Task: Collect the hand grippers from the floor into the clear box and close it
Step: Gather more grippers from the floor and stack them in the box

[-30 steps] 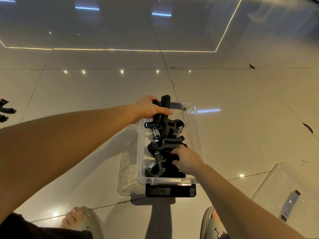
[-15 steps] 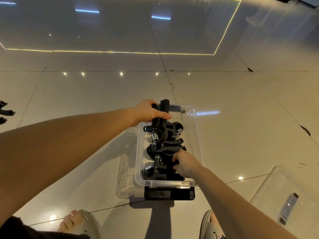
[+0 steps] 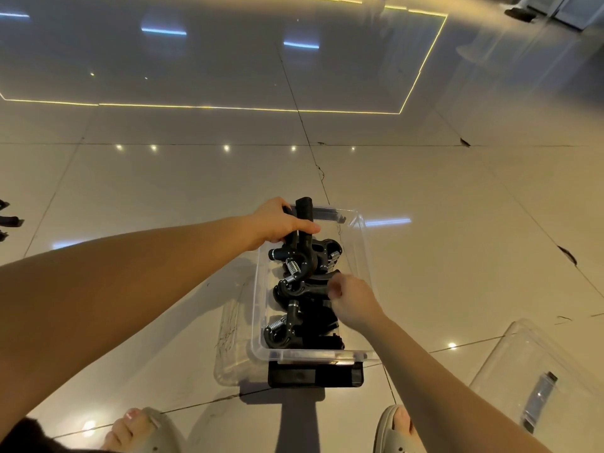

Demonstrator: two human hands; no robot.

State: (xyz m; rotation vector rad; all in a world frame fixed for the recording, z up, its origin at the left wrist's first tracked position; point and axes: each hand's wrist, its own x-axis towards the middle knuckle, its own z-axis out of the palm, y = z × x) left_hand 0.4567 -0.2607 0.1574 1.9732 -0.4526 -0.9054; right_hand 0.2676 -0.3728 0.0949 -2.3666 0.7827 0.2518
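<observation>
A clear box (image 3: 359, 243) stands on the tiled floor in front of me, its black latch (image 3: 315, 376) at the near end. Several black hand grippers with silver springs (image 3: 294, 325) lie piled inside. My left hand (image 3: 277, 222) is shut on the two handles of one upright hand gripper (image 3: 304, 237) at the far end of the box, spring end down. My right hand (image 3: 351, 300) hovers over the middle of the pile with fingers curled; I cannot tell whether it holds anything. More black hand grippers (image 3: 8, 220) lie on the floor at the far left edge.
The clear lid (image 3: 542, 371) with a black latch lies on the floor at the lower right. My feet in pale slippers (image 3: 394, 433) stand just behind the box. Glossy tiles stretch all around; a dark object (image 3: 519, 13) sits far top right.
My right hand has lifted from deep among the grippers at the box's near end to above the middle of the pile. The left hand keeps its hold on the upright gripper.
</observation>
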